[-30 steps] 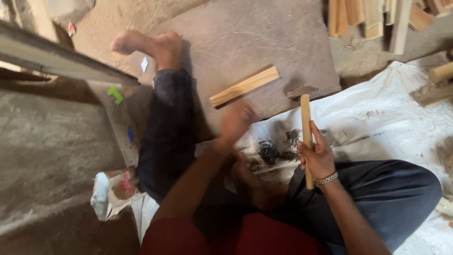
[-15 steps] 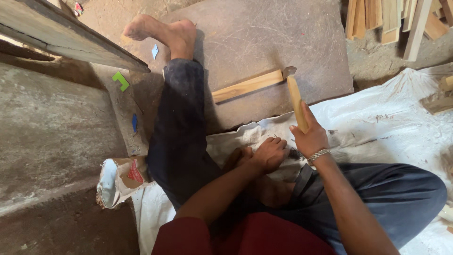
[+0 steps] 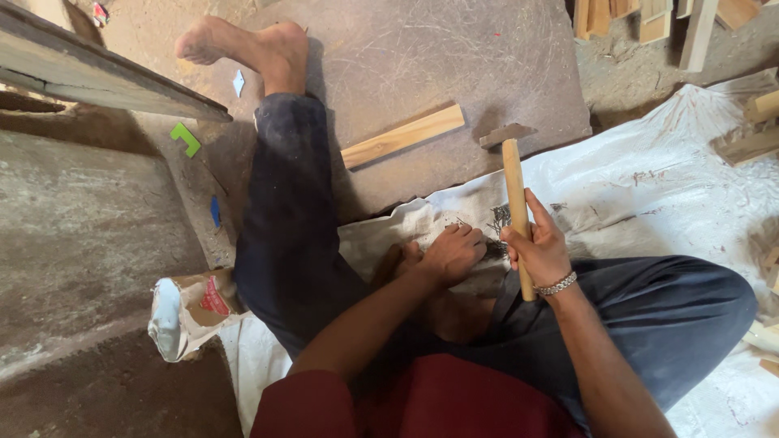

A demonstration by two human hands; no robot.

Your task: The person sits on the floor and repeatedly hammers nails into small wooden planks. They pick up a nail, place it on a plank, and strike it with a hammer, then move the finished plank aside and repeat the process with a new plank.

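Head view, looking down at a seated person on the floor. Right hand (image 3: 540,247) has a closed grip round the wooden handle of a hammer (image 3: 514,182), fingers wrapped fully, thumb along the shaft. Handle stands nearly upright in frame; the metal head at the top sits at the edge of a grey slab (image 3: 487,57), touching or just above it, hard to tell. A metal bracelet (image 3: 557,284) is on that wrist.

Left hand (image 3: 452,253) lies knuckles up on a white sack (image 3: 649,186), fingers curled in, tips at a dark pile of nails (image 3: 497,221). Grip looks mostly closed; whether it has pinched a nail I cannot tell, fingertips are hidden under the hand. The two hands are just beside each other, not touching.

A wood strip (image 3: 402,136) lies flat on the slab, tilted, well apart from both hands, left of the hammer head. The left leg in dark trousers stretches across the slab, bare foot (image 3: 243,45) at top. A crumpled paper bag (image 3: 191,308) lies by the thigh. More wood offcuts (image 3: 649,16) at top right. A green scrap (image 3: 186,138) lies near a plank (image 3: 97,69).
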